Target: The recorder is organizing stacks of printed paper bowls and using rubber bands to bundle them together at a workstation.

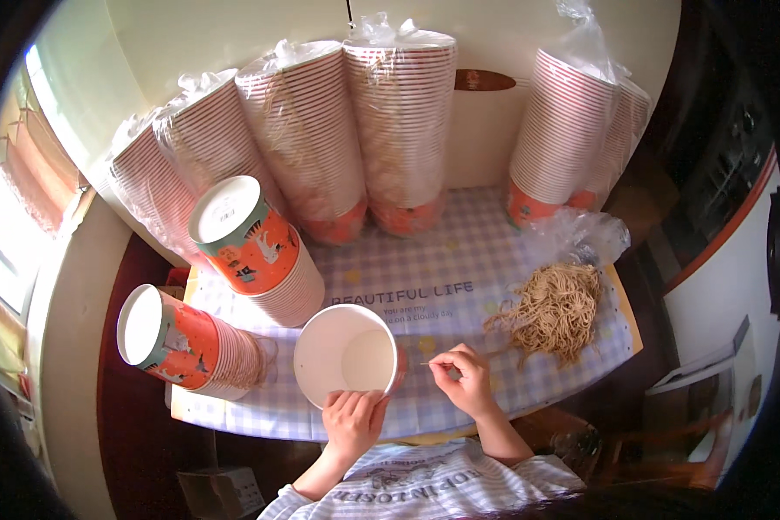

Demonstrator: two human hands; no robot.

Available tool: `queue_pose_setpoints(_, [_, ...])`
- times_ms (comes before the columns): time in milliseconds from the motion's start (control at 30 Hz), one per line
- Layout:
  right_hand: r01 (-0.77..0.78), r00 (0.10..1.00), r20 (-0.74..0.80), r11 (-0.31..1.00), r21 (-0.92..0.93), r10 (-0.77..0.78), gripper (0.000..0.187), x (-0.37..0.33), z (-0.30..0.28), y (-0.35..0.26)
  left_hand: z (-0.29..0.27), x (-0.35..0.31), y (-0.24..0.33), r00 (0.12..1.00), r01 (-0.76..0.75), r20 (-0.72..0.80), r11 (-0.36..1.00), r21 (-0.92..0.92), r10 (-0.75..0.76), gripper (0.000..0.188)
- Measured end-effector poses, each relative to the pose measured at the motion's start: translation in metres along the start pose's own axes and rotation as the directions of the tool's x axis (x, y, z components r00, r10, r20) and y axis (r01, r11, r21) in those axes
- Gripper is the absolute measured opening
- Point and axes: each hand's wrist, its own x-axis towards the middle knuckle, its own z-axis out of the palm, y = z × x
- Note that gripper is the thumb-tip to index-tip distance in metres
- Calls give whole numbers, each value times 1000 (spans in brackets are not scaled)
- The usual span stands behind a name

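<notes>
A large white paper bucket (368, 360) stands near the table's front edge, its open mouth tilted toward me. My left hand (353, 422) grips the front of its rim, fingers folded over the edge. Just right of the bucket, my right hand (464, 379) is closed in a pinch, with the thin tan tip of a cord (425, 362) sticking out toward the bucket wall. Farther right lies a tangled heap of tan cords (556, 310); a faint strand seems to run from it toward my right hand.
Upside-down stacks of orange and green buckets (260, 251) (182, 342) stand at left, the nearer with cord at its side. Tall plastic-wrapped bucket stacks (403, 130) (563, 130) line the back. A crumpled clear bag (581, 234) lies behind the cords on the checked tablecloth (442, 247).
</notes>
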Motion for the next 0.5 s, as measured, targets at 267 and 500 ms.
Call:
queue_pose_setpoints(267, [118, 990, 72, 993, 30, -119, 12, 13, 24, -6, -8, -24, -5, 1000, -1, -16, 998, -63, 0, 17])
queue_pose_setpoints(500, [134, 987, 82, 990, 32, -136, 12, 14, 30, -10, -12, -27, -6, 1000, 19, -15, 998, -66, -20, 17])
